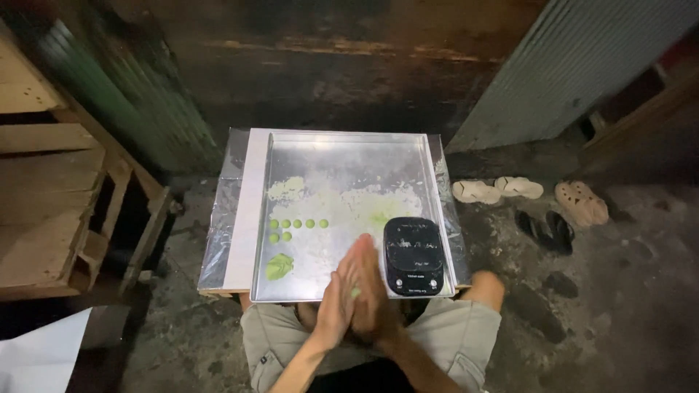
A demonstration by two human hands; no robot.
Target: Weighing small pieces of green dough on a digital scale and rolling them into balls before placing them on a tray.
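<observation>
My left hand (336, 302) and my right hand (373, 295) are pressed palm to palm over the near edge of a metal tray (338, 142); a bit of green dough (354, 292) shows between them. On the tray lie several small green dough balls (298, 224) in rows at the left. A larger green dough lump (279, 266) sits below them. White flour (342, 200) is scattered across the tray's middle. A black digital scale (413, 256) rests on the tray's near right corner, just right of my hands.
The tray sits on a foil-covered low table (222, 233). A wooden pallet structure (51, 196) stands at the left. Several sandals (531, 200) lie on the concrete floor at the right. Corrugated metal sheets (575, 65) lean at the back. White paper (40, 356) lies at the lower left.
</observation>
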